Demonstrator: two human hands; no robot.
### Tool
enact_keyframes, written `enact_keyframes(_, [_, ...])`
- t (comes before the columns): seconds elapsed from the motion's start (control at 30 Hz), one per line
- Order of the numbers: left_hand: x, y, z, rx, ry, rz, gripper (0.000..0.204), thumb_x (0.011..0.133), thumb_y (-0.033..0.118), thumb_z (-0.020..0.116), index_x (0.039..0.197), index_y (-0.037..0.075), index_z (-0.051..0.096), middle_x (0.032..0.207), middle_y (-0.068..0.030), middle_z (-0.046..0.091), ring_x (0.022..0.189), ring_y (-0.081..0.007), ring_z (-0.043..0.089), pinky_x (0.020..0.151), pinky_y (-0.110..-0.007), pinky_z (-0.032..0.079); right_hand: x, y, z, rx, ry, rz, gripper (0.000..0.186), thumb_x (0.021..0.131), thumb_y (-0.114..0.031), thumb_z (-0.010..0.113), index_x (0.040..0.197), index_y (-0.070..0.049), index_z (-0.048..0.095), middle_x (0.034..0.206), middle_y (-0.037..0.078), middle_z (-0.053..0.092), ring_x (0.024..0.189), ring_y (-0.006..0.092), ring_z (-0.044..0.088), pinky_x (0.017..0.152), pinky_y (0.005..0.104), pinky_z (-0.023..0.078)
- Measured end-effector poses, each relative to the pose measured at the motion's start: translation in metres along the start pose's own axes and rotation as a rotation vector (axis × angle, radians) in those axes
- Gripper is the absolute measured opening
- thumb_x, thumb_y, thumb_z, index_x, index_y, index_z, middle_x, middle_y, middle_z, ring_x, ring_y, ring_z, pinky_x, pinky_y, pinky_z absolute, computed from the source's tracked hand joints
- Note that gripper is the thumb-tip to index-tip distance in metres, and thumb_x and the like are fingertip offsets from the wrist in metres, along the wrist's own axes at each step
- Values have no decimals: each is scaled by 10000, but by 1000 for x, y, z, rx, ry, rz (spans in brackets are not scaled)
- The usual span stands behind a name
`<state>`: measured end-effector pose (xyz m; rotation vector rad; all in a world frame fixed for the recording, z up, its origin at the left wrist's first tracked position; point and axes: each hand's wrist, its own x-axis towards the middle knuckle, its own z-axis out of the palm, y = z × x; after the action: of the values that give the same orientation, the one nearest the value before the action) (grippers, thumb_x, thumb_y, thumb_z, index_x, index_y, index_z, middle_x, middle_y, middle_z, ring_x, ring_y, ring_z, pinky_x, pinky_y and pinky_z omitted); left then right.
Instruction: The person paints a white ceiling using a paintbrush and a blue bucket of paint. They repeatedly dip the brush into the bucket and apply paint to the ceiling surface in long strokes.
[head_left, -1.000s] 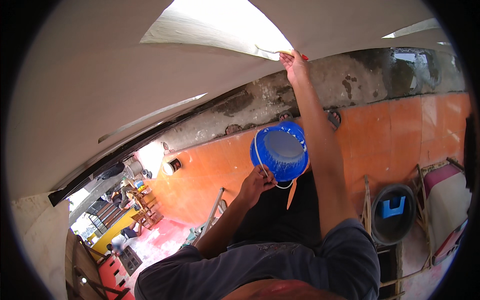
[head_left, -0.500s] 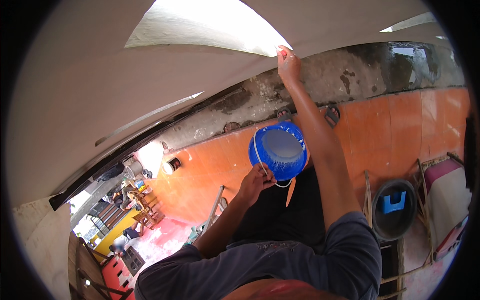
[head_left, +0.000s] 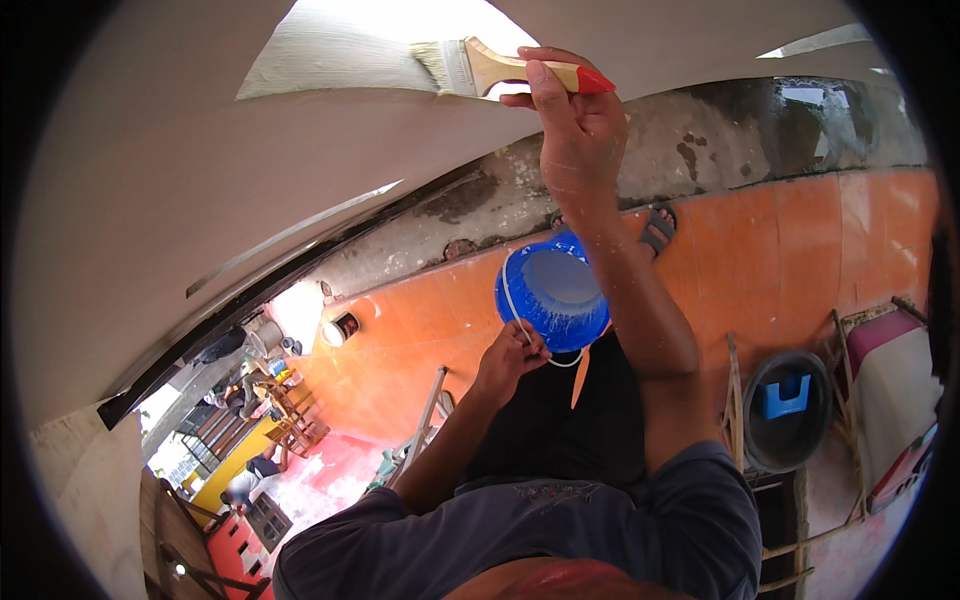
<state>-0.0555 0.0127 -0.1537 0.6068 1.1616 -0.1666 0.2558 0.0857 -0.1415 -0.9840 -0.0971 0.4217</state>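
A paintbrush (head_left: 490, 68) with a wooden, red-tipped handle is gripped by my right hand (head_left: 585, 140), its fingers wrapped round the handle. The pale bristles meet the whitish inner edge (head_left: 325, 58) of a curved opening in the wall. Below, my left hand (head_left: 508, 365) grips a blue bucket (head_left: 520, 298) near its rim and white wire handle. Inside the bucket is pale grey-white liquid, with splashes up the wall. An orange pointed strip (head_left: 581, 378) shows just under the bucket; what it belongs to is unclear.
My sandalled feet stand at the border of the orange floor (head_left: 770, 235) and a stained concrete strip (head_left: 670, 145). At right, a black tub (head_left: 800, 440) holds a blue plastic piece. A small white bucket (head_left: 337, 331) stands left. Another person (head_left: 250, 480) bends down at lower left.
My right hand has swung nearer and lower, and the paintbrush, mostly hidden before, now shows fully with its bristles leftward. The bucket and my left hand have barely moved.
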Motion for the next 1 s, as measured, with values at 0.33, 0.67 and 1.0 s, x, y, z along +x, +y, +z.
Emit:
enact_keyframes(0.33, [5, -4, -7, 35, -56, 49, 247, 1033, 302, 455, 1169, 99, 422, 957, -31, 512, 1008, -184, 581, 1004, -438, 474, -26, 85, -29, 507, 259, 377, 313, 1015, -226, 560, 1168, 47, 566, 1068, 171, 661, 982, 259, 689, 819, 350, 595])
enact_keyframes(0.67, [5, -3, 1, 23, -29, 31, 216, 1021, 269, 446, 1157, 101, 435, 951, -28, 512, 984, -187, 575, 1011, -443, 455, 17, 232, -162, -153, 371, 328, 284, 1010, -168, 562, 1143, 80, 598, 1038, 164, 662, 878, 234, 705, 722, 310, 622])
enact_keyframes(1.0, [5, 1, 1, -47, 9, -27, 196, 940, 140, 444, 1135, 121, 449, 928, -24, 525, 1007, -194, 582, 1009, -430, 455, -7, 172, -91, -421, 150, 85, 200, 974, -164, 608, 1066, -1, 680, 940, 92, 694, 790, 140, 671, 680, 274, 584])
